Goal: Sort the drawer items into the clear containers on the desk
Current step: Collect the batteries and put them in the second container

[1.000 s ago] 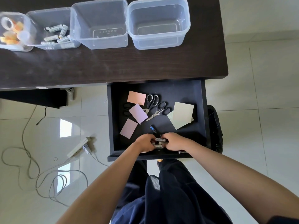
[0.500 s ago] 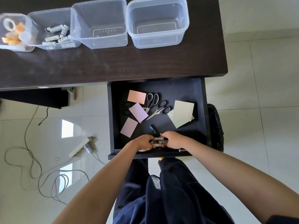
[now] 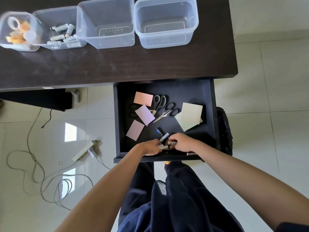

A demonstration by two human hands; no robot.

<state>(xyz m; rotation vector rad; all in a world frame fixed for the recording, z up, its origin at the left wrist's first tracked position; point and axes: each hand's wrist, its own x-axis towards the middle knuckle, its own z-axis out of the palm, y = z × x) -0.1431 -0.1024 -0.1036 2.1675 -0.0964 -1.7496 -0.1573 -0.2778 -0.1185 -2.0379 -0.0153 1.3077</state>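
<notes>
Head cam shows both hands down at the near edge of the open drawer (image 3: 212, 114), bunched over a little cluster of batteries (image 3: 167, 144). Left hand (image 3: 149, 147) and right hand (image 3: 182, 143) both have fingers curled around the pale cells, so I'd call this the gather-the-batteries step. Those cells mostly lie with their long axis running left-right, one tilted up toward the far right. A blue battery (image 3: 159, 131) sits loose just beyond the hands, slanting from far-left to near-right. Next move, I'd guess: scoop up that stray too, then carry the lot far-left to the battery container (image 3: 45, 22) on the desk (image 3: 117, 64). Scissors (image 3: 164, 108) and sticky notes (image 3: 190, 114) aren't sorted yet.
</notes>
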